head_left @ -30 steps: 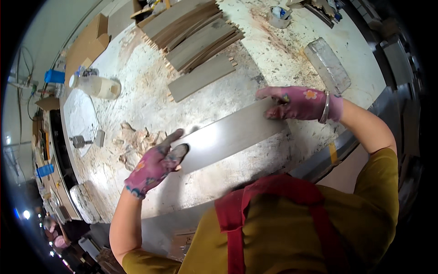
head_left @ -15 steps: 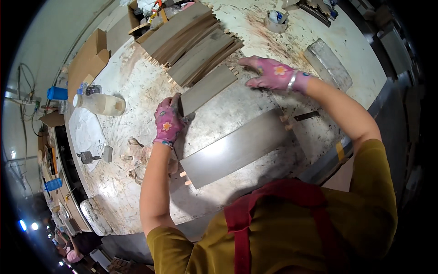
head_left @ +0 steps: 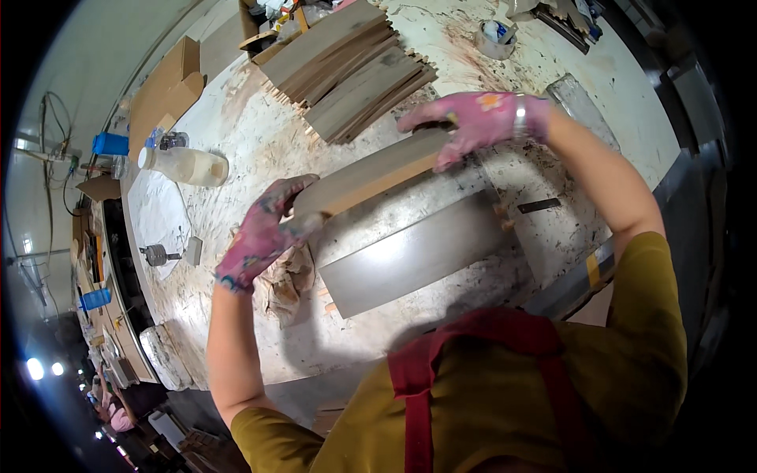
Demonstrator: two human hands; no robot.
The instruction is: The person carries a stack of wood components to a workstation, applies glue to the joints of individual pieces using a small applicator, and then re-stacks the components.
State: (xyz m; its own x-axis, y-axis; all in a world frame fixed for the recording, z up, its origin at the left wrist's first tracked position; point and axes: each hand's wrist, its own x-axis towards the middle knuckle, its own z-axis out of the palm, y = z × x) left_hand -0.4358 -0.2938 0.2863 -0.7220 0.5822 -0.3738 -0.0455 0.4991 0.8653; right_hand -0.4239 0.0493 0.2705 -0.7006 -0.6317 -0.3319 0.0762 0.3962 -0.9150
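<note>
A grey-brown wooden board [head_left: 377, 172] is held between my two gloved hands, tilted so that its pale long edge shows. My left hand [head_left: 260, 236], in a pink flowered glove, closes on its left end. At the opposite end my right hand [head_left: 481, 122], gloved alike with a silvery band at the wrist, grips with thumb on the near side and fingers over the far side. Nearer to me lies a second grey board [head_left: 418, 254], flat on the worktable [head_left: 347, 347], with wooden dowels sticking out of both short ends. Glare whitens part of its face.
Beyond my hands are stacked boards with dowel ends [head_left: 371, 94]. At left stand a plastic bottle [head_left: 189, 165], a cardboard box [head_left: 165, 83] and a crumpled cloth [head_left: 285, 288]. Rightward lie a dark metal strip [head_left: 539, 206], a wrapped block [head_left: 582, 110] and a small tub [head_left: 495, 41].
The board beside the stacks has come toward me and tilted up. My right hand has closed on its right end; my left hand has shifted its hold at the left end.
</note>
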